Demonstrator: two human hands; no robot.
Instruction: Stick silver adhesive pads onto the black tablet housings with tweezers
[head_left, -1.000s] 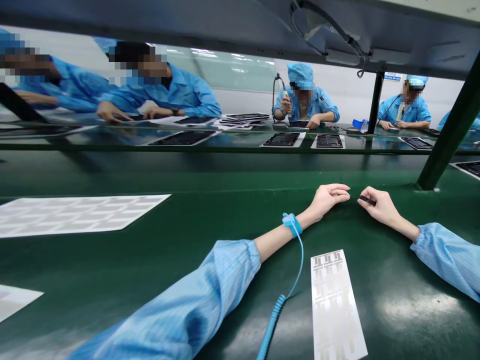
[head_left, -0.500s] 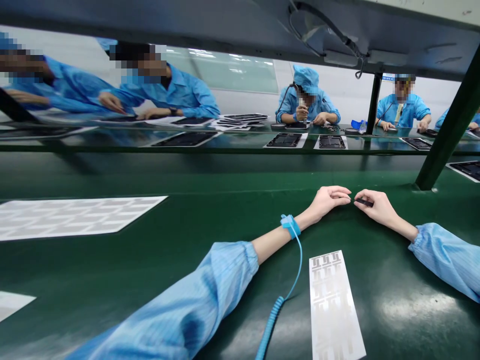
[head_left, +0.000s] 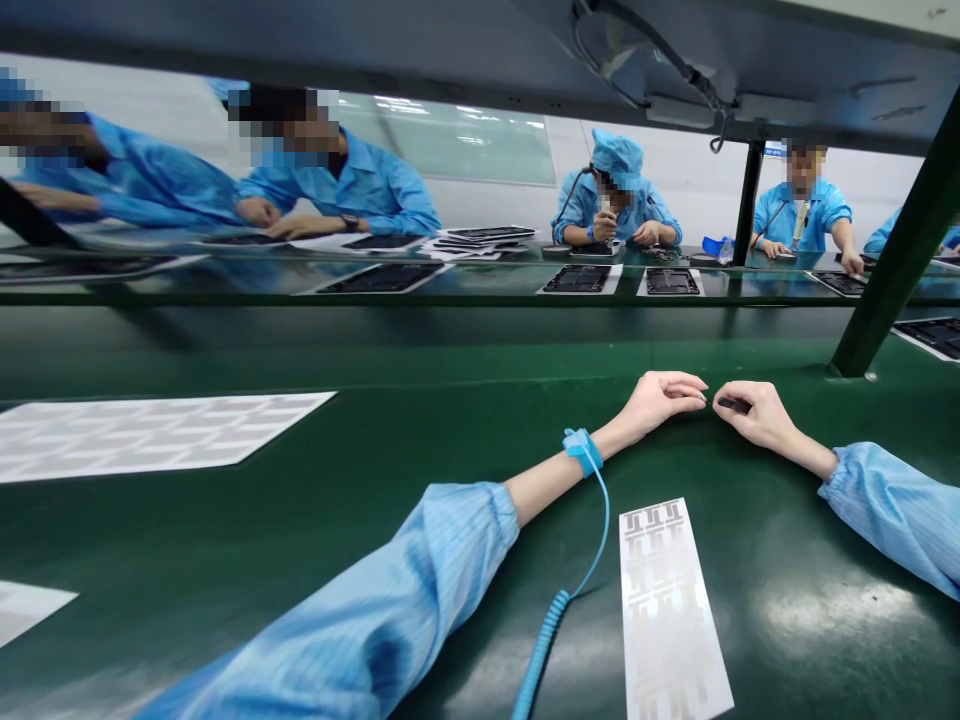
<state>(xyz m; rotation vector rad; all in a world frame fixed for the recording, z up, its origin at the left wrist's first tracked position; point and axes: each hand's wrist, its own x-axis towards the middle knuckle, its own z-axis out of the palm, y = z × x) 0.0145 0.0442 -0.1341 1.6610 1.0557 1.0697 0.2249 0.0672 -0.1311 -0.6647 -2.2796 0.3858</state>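
Note:
My right hand point(head_left: 759, 416) pinches a small black strip point(head_left: 734, 405) between its fingers, just above the green bench mat point(head_left: 315, 545). My left hand point(head_left: 664, 398) lies close by with its fingers curled, their tips almost meeting the strip. Whether they grip anything thin is too small to tell. A blue wrist strap point(head_left: 583, 451) circles my left wrist, and its coiled cord point(head_left: 544, 640) runs down across the mat. Both forearms end in pale blue striped sleeves. Below my hands lies a long white sheet with metallic patterns point(head_left: 666, 610).
A larger patterned sheet point(head_left: 150, 435) lies at left on the mat. A low shelf above holds dark panels on white sheets point(head_left: 579, 279). Co-workers in blue point(head_left: 619, 195) sit beyond it. A dark green post point(head_left: 896, 245) slants down at right.
My hands have barely moved, and less of the black strip shows past my right fingers. The co-worker at far right has straightened and reached toward the bench.

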